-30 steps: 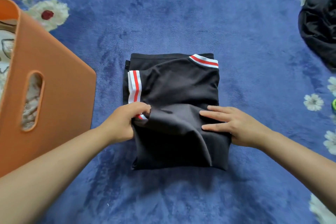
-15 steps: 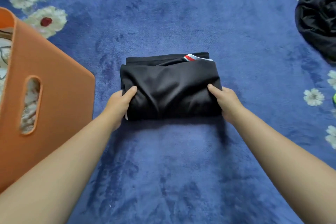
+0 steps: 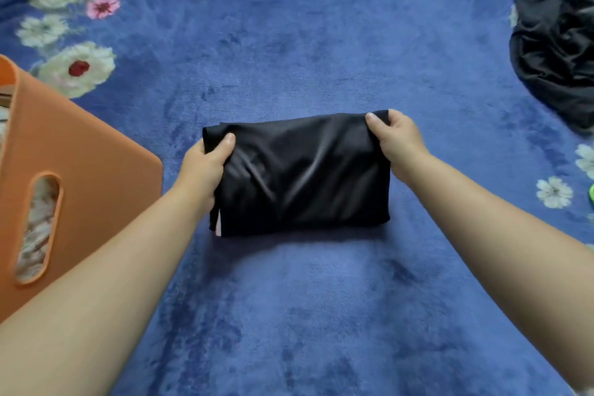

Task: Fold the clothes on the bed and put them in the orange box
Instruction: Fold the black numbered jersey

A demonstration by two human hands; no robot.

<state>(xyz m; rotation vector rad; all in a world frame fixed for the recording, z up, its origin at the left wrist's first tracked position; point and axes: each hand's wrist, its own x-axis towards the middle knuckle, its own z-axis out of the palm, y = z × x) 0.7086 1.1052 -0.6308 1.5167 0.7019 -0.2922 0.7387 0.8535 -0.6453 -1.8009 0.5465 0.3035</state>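
Note:
A folded black garment forms a compact rectangle in the middle of the blue bed cover, lifted off it with its far edge tilted up. My left hand grips its left end, thumb on top. My right hand grips its upper right corner the same way. The orange box stands at the left edge, just left of my left hand. Pale folded cloth shows through its handle slot.
A heap of dark unfolded clothes with a blue cord lies at the far right. The blue bed cover has white and pink flower prints at the left and right. A small green object peeks in at the right edge.
The near half of the garment was folded over the striped half, hiding the red and white trim. Both hands then moved to its ends and raised it off the cover.

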